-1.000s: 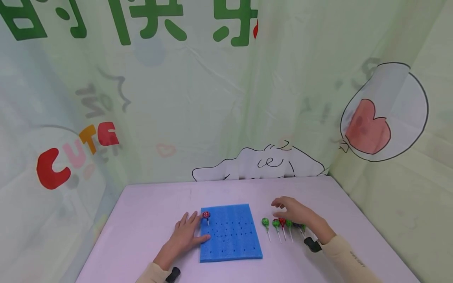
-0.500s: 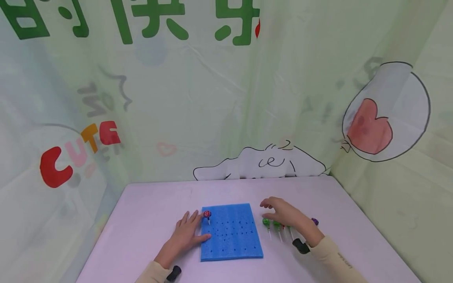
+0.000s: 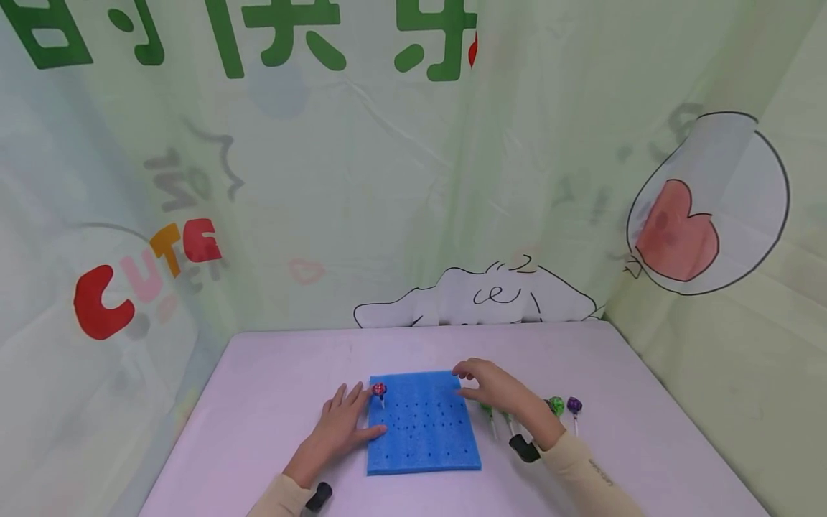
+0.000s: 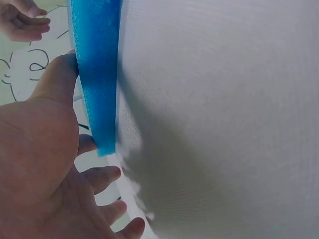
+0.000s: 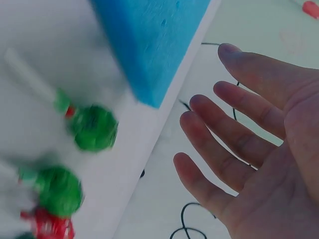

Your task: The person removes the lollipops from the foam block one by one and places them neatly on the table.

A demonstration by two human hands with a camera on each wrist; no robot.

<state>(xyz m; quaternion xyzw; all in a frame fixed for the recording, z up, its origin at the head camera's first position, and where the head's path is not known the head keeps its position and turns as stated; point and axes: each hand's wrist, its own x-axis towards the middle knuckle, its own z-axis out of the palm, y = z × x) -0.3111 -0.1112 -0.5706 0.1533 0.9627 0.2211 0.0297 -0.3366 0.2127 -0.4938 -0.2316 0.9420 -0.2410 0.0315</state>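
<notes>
A blue foam board (image 3: 423,424) dotted with small holes lies on the table. One red lollipop (image 3: 379,389) stands upright in its far left corner. My left hand (image 3: 336,431) rests along the board's left edge, fingers spread and thumb on top; the left wrist view shows the thumb against the foam's edge (image 4: 97,74). Over the board's far right corner hovers my right hand (image 3: 494,388), fingers loosely bent and holding nothing. Beneath that arm lie several lollipops, partly hidden. The right wrist view shows a green lollipop (image 5: 94,127), another green one (image 5: 60,191) and a red one (image 5: 52,225).
To the right of the right forearm lie a purple lollipop (image 3: 574,406) and a green-wrapped lollipop (image 3: 555,406). The pale table (image 3: 291,359) reaches back to a printed curtain (image 3: 291,179), which also hangs on both sides.
My right hand has moved left from above the row of lollipops to the board's far right corner, uncovering the purple lollipop. The left hand stays on the board.
</notes>
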